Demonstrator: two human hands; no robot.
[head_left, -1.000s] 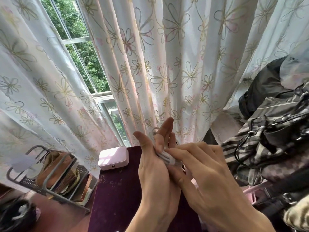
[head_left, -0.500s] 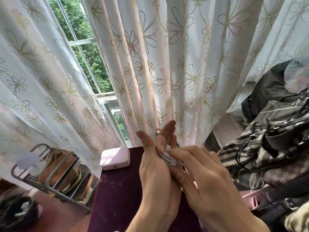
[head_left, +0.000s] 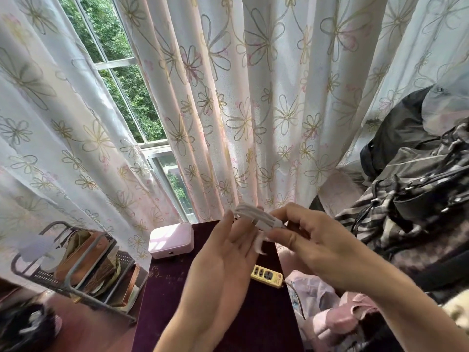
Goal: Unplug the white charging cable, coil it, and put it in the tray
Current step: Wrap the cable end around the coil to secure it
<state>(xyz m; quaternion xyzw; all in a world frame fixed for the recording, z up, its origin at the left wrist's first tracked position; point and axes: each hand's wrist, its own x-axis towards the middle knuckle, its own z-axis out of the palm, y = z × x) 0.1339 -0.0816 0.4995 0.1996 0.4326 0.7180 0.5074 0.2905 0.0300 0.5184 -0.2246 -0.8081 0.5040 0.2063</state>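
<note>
Two hands meet above the far end of the dark purple counter [head_left: 193, 313]. The right hand [head_left: 317, 246] pinches the coiled white charging cable [head_left: 256, 218], its grip closed around the bundle's right end. The left hand [head_left: 223, 260] is open with fingers spread, its fingertips touching the coil from below and the left. Below the cable, near the counter's right edge, lies a yellow power strip [head_left: 266, 275]. A pink box [head_left: 171, 240] sits at the counter's far left corner, just beside the floral curtain [head_left: 253, 110]. The counter's near middle is bare. Left of the counter stands a wire rack [head_left: 76, 270]; right of it, piled clothes and bags [head_left: 418, 199] crowd close.
</note>
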